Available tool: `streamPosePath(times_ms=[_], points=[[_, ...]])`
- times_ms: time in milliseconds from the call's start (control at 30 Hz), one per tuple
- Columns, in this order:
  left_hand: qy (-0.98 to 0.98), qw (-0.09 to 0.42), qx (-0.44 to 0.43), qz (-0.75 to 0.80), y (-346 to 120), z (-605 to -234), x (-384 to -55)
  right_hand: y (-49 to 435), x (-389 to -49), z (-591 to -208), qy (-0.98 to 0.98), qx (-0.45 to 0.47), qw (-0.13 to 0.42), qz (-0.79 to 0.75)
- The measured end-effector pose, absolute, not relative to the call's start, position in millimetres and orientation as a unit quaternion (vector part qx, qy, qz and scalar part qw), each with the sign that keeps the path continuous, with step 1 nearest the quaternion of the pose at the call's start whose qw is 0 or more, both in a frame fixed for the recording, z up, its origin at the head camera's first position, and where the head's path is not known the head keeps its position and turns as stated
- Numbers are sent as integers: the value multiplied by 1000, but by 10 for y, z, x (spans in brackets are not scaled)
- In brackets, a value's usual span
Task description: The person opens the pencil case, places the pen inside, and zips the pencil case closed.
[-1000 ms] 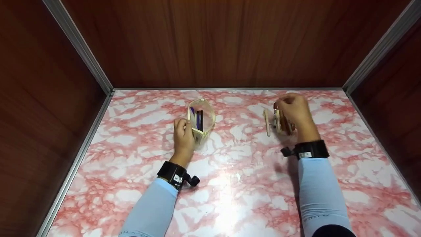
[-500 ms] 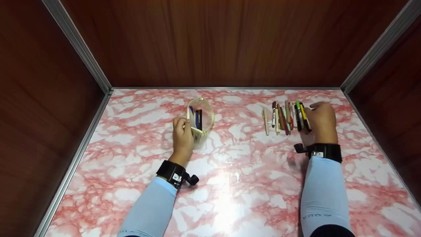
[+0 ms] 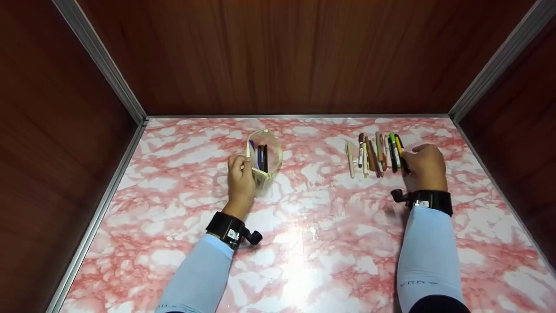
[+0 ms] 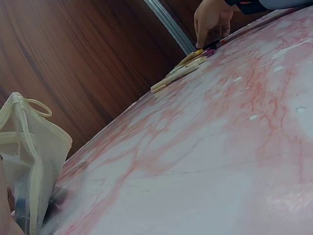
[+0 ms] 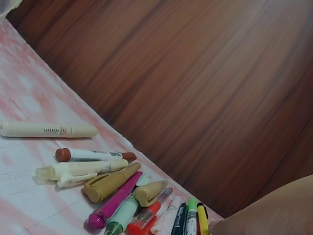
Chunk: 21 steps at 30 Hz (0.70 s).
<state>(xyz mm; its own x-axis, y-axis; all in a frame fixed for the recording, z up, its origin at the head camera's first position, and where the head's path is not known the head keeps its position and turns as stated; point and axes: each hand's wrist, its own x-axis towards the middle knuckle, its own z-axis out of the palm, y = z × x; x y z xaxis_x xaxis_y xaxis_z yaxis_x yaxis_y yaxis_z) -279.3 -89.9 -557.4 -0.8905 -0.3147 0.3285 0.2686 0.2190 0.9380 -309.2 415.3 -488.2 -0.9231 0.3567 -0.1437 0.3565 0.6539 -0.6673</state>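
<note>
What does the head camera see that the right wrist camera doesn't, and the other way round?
Only the head view shows the left hand holding the pouch, the pens inside it and the light blue sleeves.

Only the right wrist view shows readable writing on the cream marker.

Both show that marker, the yellow pen, at least part of the right hand, the pink-and-white tabletop and the wooden wall.

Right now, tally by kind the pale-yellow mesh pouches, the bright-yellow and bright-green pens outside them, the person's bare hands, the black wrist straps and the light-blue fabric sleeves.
Pale-yellow mesh pouch: 1
Bright-yellow pen: 1
Bright-green pen: 1
Left hand plus right hand, both bare: 2
Black wrist straps: 2
Light-blue fabric sleeves: 2
Total: 9
</note>
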Motion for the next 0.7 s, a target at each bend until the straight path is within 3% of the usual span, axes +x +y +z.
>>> streamPosePath(times_ms=[233,700], points=[[-744,232,17,-626,-893,-5569,-2787,4146,-3094,-4906,-910,-177,-5,375],[-753,226,15,-618,-895,-5551,-2775,4095,-3117,-4784,-922,-187,-75,330]])
